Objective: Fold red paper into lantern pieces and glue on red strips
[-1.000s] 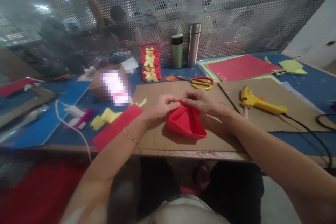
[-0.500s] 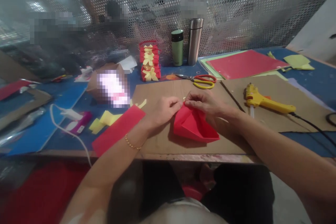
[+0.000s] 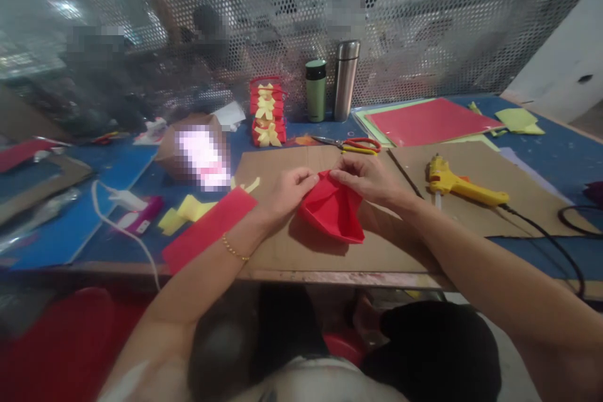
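A folded red paper box [image 3: 336, 210] hangs tilted over the cardboard, its hollow side turned toward me. My left hand [image 3: 294, 191] pinches its upper left edge, wearing a gold bead bracelet at the wrist. On the upper right edge, my right hand [image 3: 360, 176] closes with thumb and fingers. Scissors [image 3: 355, 145] with red and yellow handles lie just beyond my hands. To the left, a flat red paper strip [image 3: 210, 229] rests partly under my left forearm, near yellow paper pieces [image 3: 186, 213].
A yellow glue gun [image 3: 464, 185] with a black cord lies on the right-hand cardboard [image 3: 513, 179]. Behind stand a green cup [image 3: 316, 91], a steel flask [image 3: 346, 81] and stacked red paper pieces with yellow bows [image 3: 267, 113]. Red sheets [image 3: 433, 122] lie back right; a purple power strip [image 3: 141, 213] sits left.
My hands have moved slightly apart along the box's top edge, and more red paper shows between them. The box has turned and shifted a little left. The camera view has shifted slightly.
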A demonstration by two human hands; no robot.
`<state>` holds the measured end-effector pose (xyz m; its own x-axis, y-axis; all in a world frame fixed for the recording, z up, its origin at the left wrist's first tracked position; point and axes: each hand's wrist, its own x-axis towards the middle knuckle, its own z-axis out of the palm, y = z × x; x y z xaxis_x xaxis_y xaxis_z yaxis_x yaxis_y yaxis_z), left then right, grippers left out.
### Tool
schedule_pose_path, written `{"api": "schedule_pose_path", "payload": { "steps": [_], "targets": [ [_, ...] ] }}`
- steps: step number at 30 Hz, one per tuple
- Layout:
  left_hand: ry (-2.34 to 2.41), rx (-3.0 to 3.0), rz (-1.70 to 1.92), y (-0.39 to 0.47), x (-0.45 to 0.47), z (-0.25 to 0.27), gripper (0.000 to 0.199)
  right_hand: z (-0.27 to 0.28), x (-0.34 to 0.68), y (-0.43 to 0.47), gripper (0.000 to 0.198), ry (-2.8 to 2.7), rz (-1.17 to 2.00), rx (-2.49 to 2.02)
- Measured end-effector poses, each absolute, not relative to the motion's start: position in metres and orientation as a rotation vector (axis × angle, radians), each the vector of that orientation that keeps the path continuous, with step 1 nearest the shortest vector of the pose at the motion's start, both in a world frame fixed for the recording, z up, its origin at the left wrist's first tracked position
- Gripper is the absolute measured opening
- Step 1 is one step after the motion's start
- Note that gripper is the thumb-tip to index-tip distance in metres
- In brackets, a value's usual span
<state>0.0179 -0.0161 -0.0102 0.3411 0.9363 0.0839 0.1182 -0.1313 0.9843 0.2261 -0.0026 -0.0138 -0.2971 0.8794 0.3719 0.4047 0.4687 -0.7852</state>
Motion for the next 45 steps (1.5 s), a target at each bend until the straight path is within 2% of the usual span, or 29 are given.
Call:
{"api": "schedule_pose_path", "payload": {
  "steps": [5,10,18,26,30,39,43,45],
  "targets": [
    [1.044,1.52,1.01,-0.004,0.018,-0.008,0.023,-0.009,0.225,-0.007,0.051,-1.829,0.832,-1.025],
    [1.029,1.339,1.056,0.007,0.013,-0.008,0.022,-0.01,0.225,-0.003,0.036,-1.81,0.98,-0.877],
    [0.901,1.297,0.911,-0.007,0.014,-0.006,0.025,-0.018,0.226,0.002,0.025,-1.788,0.958,-0.9],
    [0.851,1.318,0.853,-0.019,0.011,-0.002,0.025,-0.014,0.219,-0.009,0.032,-1.769,0.97,-0.924],
    [0.808,1.302,0.821,-0.021,0.011,-0.002,0.03,-0.013,0.217,-0.012,0.034,-1.731,1.03,-0.942],
    [0.839,1.283,0.753,-0.029,0.013,0.005,0.04,-0.013,0.219,-0.009,0.038,-1.749,0.95,-0.887],
    [0.822,1.449,0.797,-0.022,0.012,0.003,0.043,-0.015,0.22,-0.007,0.035,-1.776,0.871,-0.929],
    [0.808,1.543,0.841,-0.015,0.012,0.0,0.052,-0.018,0.222,-0.004,0.028,-1.799,0.784,-0.989]
  ]
}}
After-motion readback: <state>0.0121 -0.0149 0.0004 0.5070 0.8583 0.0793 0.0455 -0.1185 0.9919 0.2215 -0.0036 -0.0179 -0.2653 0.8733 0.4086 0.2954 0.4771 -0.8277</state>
